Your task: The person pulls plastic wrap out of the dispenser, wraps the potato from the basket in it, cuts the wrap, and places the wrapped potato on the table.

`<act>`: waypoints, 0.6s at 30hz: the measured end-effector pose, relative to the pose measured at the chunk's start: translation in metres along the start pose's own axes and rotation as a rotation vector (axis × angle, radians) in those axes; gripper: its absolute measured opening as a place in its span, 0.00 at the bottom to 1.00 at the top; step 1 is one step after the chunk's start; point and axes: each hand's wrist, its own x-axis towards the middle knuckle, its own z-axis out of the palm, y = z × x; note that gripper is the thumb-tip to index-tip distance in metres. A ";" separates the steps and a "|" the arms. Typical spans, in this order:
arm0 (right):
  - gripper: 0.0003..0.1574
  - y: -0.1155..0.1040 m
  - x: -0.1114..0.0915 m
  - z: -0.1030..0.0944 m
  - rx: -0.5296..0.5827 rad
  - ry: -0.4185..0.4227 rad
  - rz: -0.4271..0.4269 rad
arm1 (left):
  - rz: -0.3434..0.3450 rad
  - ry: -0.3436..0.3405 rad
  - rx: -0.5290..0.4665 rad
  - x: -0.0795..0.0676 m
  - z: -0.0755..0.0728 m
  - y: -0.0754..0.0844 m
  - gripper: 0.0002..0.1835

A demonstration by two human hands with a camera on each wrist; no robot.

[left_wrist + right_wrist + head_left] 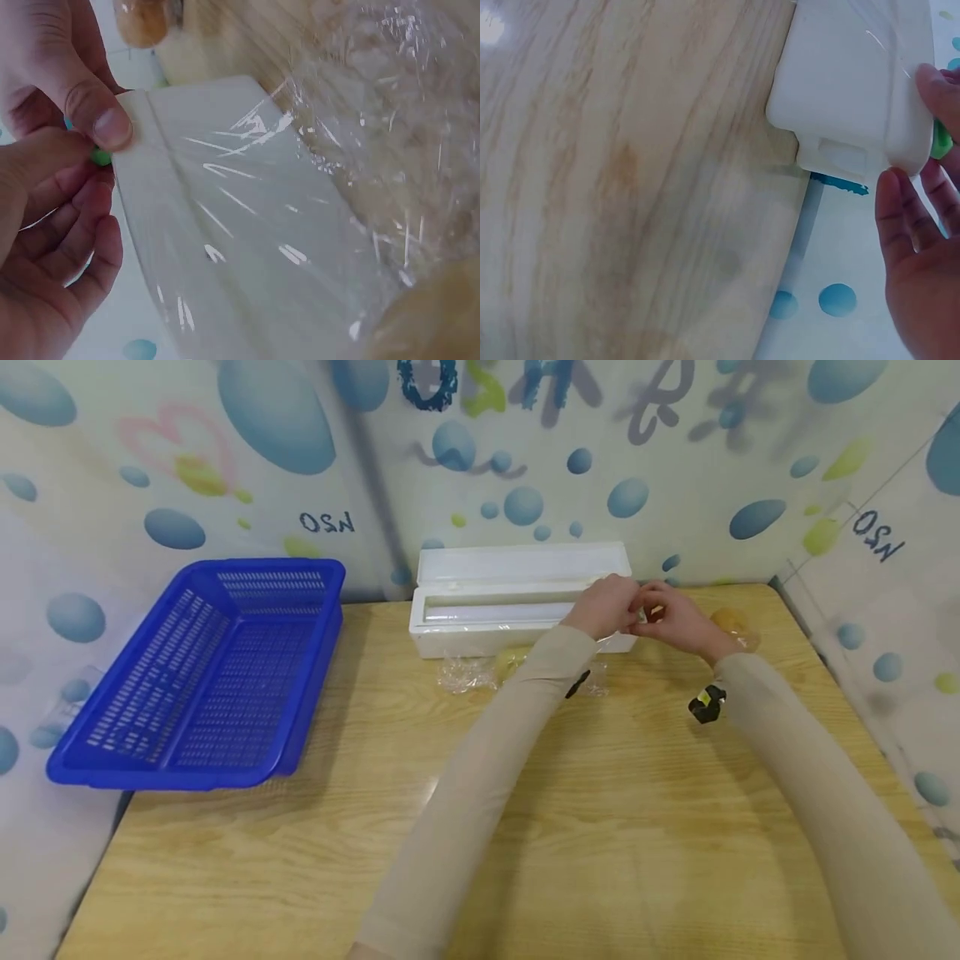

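A long white plastic-wrap box (465, 643) stands against the back wall with its lid (525, 562) raised and a pale roll (502, 613) inside. Clear film (225, 187) stretches over its front in the left wrist view. My left hand (605, 606) is at the box's right end, thumb and finger pinching a small green piece (100, 157) at the edge. From the other side my right hand (678, 620) holds the corner beside it, its thumb (112, 129) pressed there. A yellowish thing (510, 662) in crumpled film lies before the box, partly behind my left forearm.
A blue plastic basket (281, 727) stands at the left of the wooden table (600, 827). A rounded orange-brown thing (731, 620), film around it, sits beyond my right wrist. Printed walls (525, 468) border the table at the back and sides.
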 end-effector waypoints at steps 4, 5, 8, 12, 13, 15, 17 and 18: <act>0.11 -0.003 0.003 -0.004 -0.043 -0.032 -0.011 | 0.076 -0.057 0.060 0.003 -0.006 -0.003 0.08; 0.11 -0.004 0.005 -0.006 -0.050 -0.042 -0.021 | 0.091 -0.067 0.082 0.004 -0.008 -0.003 0.07; 0.09 -0.006 0.009 -0.010 -0.091 -0.076 -0.057 | 0.108 -0.098 0.121 0.006 -0.013 -0.004 0.04; 0.08 -0.009 0.018 -0.016 -0.121 -0.140 -0.055 | 0.095 -0.138 0.113 0.010 -0.020 -0.005 0.10; 0.08 -0.010 0.020 -0.017 -0.118 -0.159 -0.050 | 0.081 -0.150 0.094 0.011 -0.021 -0.005 0.11; 0.10 -0.012 0.024 -0.020 -0.115 -0.191 -0.033 | 0.057 -0.172 0.061 0.012 -0.023 -0.005 0.13; 0.12 -0.016 0.026 -0.023 -0.123 -0.227 -0.015 | 0.037 -0.195 0.043 0.012 -0.025 -0.005 0.14; 0.12 -0.017 0.027 -0.024 -0.127 -0.246 0.000 | 0.031 -0.208 0.039 0.011 -0.025 -0.004 0.14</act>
